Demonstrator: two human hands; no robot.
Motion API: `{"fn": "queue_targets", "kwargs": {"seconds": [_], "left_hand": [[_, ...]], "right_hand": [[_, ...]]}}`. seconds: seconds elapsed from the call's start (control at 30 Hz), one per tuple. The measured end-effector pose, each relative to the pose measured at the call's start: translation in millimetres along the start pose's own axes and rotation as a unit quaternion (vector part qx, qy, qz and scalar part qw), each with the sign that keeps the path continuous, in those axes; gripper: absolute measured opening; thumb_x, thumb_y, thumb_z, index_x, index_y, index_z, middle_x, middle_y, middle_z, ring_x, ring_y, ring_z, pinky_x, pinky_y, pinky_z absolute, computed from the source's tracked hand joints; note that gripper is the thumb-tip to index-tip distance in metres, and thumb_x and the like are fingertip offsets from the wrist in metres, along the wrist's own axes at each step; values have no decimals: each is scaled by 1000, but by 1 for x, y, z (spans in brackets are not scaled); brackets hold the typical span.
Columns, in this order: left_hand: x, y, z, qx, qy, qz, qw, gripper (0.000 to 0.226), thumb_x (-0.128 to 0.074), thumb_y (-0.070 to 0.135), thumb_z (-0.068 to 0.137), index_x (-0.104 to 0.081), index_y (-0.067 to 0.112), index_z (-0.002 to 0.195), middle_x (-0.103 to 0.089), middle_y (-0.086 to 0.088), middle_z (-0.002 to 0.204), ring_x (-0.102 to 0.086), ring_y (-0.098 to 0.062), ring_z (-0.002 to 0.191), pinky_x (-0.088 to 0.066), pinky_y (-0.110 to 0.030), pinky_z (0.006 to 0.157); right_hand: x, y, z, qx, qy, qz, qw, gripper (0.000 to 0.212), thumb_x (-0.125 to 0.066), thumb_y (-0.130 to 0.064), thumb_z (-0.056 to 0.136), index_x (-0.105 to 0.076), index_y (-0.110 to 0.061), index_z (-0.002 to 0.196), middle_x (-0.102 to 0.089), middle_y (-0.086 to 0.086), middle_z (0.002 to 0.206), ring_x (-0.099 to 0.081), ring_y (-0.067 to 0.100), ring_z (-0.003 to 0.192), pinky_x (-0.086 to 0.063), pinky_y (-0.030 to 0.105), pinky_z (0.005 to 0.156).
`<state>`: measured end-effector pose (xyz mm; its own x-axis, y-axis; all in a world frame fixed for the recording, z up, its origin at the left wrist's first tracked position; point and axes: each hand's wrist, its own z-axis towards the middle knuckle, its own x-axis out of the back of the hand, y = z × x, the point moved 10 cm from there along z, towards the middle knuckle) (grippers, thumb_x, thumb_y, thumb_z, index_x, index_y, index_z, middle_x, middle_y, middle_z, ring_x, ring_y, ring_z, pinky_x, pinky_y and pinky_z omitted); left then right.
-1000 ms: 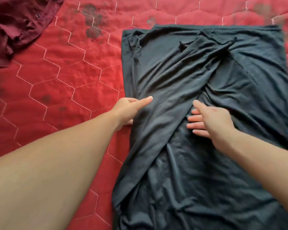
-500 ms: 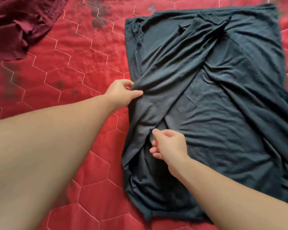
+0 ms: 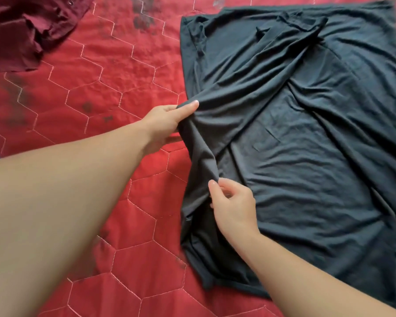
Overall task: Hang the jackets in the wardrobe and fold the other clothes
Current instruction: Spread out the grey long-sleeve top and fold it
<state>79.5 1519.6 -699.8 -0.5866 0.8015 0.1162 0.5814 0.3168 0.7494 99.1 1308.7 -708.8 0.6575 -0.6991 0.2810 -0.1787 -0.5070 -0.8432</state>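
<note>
A dark grey-green garment (image 3: 306,156) lies spread on the red quilt, wrinkled, with a flap folded diagonally across it from its left side. My left hand (image 3: 167,122) pinches the garment's left edge about halfway up, thumb on top of the cloth. Lower down, my right hand (image 3: 233,204) pinches the same folded flap between thumb and fingers. Both forearms reach in from the bottom left and bottom right.
A crumpled maroon garment (image 3: 21,33) lies at the top left corner. The red quilt (image 3: 101,110) with hexagon stitching and dark printed patches covers the whole surface.
My right hand came down from the garment's middle to the lower left flap and pinched it. My left hand closed on the left edge. The view shifted slightly.
</note>
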Motion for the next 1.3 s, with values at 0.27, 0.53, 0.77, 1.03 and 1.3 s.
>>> {"fn": "queue_targets", "kwargs": {"seconds": [0.27,0.53,0.77,1.03,1.3], "left_hand": [[11,7,7,-68,61,185,978,35,-67,42,88,-73,8,93,-73,-8,90,-60,-13,72,-48,-31,71],[24,16,20,-90,141,324,931,39,-69,57,79,-69,19,74,-58,10,60,-50,-6,53,-37,-26,50],[13,-17,37,-9,63,447,892,53,-64,75,67,-61,23,64,-59,10,63,-58,-13,67,-38,-29,56],[38,39,85,-30,228,345,910,52,-52,64,85,-63,15,70,-69,0,65,-65,-23,73,-47,-32,68],[79,67,120,-80,285,413,861,23,-44,38,97,-53,23,81,-65,-13,106,-57,-37,98,-34,-34,72]], "right_hand": [[49,19,31,-150,7,272,951,23,-49,-17,99,-62,-18,80,-65,6,81,-63,17,69,-54,25,55],[-2,29,-14,-94,-102,-76,987,27,-40,-11,96,-43,-15,69,-36,4,69,-32,11,65,-29,28,55],[-26,37,-24,-101,-260,-259,925,39,-39,-33,97,-41,-12,64,-52,0,58,-53,12,54,-39,32,59],[6,-41,125,-26,-186,-318,929,39,-47,-43,78,-64,-8,74,-70,6,63,-68,27,60,-60,41,62],[-2,-26,173,-154,-262,-232,924,49,-52,-39,94,-61,-6,60,-59,8,42,-56,19,32,-43,20,34]]}}
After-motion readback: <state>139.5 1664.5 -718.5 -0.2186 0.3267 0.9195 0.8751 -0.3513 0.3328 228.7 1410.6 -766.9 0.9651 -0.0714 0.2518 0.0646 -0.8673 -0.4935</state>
